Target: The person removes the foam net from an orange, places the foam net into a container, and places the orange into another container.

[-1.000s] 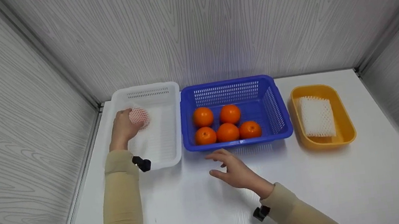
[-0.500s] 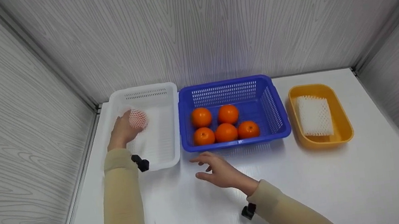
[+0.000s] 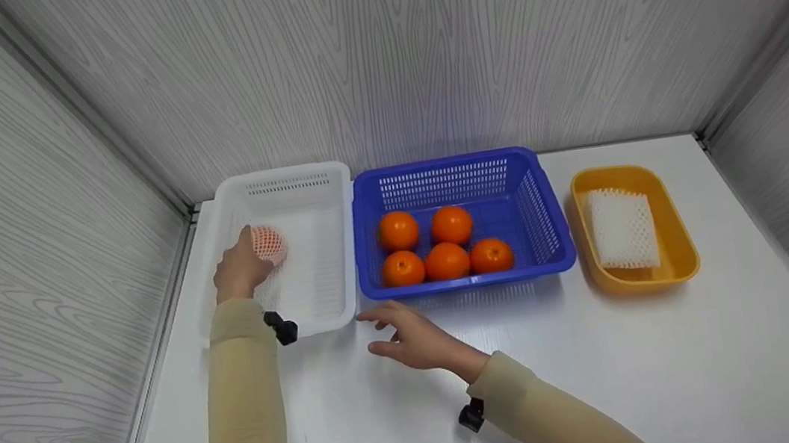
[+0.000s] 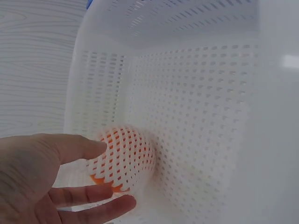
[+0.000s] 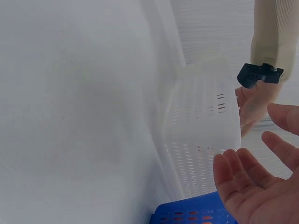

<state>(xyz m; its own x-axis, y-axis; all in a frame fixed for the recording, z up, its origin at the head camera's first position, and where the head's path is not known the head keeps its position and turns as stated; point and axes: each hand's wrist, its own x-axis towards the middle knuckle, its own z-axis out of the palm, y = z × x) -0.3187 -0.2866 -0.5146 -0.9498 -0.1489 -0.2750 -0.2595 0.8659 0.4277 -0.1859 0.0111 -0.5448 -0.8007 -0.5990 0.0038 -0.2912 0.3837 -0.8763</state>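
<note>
An orange in a white foam net sleeve (image 3: pixel 269 245) sits in the left part of the white basket (image 3: pixel 324 326). My left hand (image 3: pixel 240 268) is right beside it. In the left wrist view the thumb and the fairly straight fingers (image 4: pixel 96 211) lie spread at the near side of the netted orange (image 4: pixel 128 156), overlapping its edge; bare peel shows at its lower end. My right hand (image 3: pixel 412 336) hovers over the table in front of the baskets, fingers loosely bent and holding nothing. Its fingertips reach near the white basket's front corner.
A blue basket (image 3: pixel 470 282) with several bare oranges (image 3: pixel 447 261) stands beside the white one. To the right, a yellow tub (image 3: pixel 678 254) holds a stack of white foam net sleeves (image 3: pixel 623 229). Grey panels enclose the white table (image 3: pixel 743 359) at the back and sides.
The left hand and netted orange have come slightly down and left inside the white basket, and more of the orange shows now. My right hand has drifted left toward the white basket's corner.
</note>
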